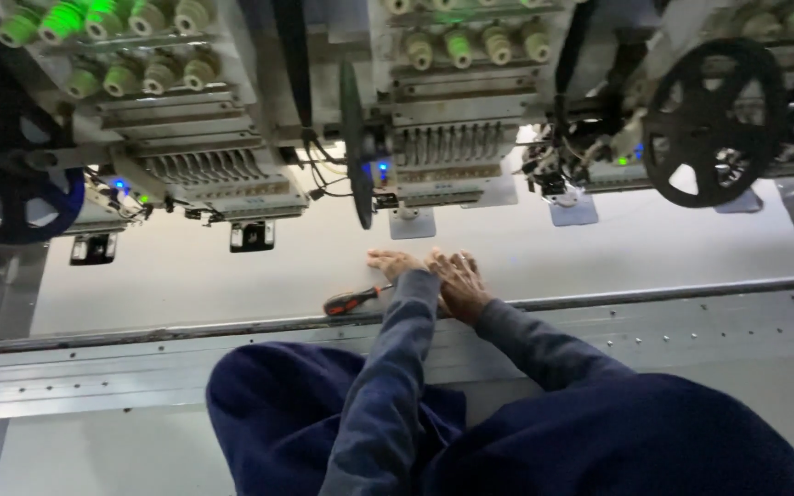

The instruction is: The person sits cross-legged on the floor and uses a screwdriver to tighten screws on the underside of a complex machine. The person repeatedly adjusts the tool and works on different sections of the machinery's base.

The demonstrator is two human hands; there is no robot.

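- The left hand (395, 264) lies flat on the white table (232, 266), fingers spread wide and holding nothing; its blue-grey sleeve runs back toward the camera.
- The right hand (457, 280) lies just beside the left hand, touching it or partly over it, palm down with fingers loosely spread, also holding nothing.
- A screwdriver (353, 299) with a red and black handle lies on the table just left of the left hand, its thin shaft pointing toward that hand's wrist. Whether the tip touches the sleeve I cannot tell.
- A grey metal rail (691, 289) runs along the table's near edge, right behind the screwdriver and under both forearms.
- Beyond the hands, further from the screwdriver, hangs a row of embroidery heads (448, 147) with needle bars, small blue and green lights, and cones of pale and green thread (75, 18) above.
- Two black reels (714, 119) sit at the far sides of the row, well apart from the screwdriver.
- Risk, as I judge it: the screwdriver lies loose close to the rail, so a nudge from the left sleeve could roll it off the table edge.
- Both hands rest below the middle head; if that head were to run, fingers reaching nearer the needles could be struck.
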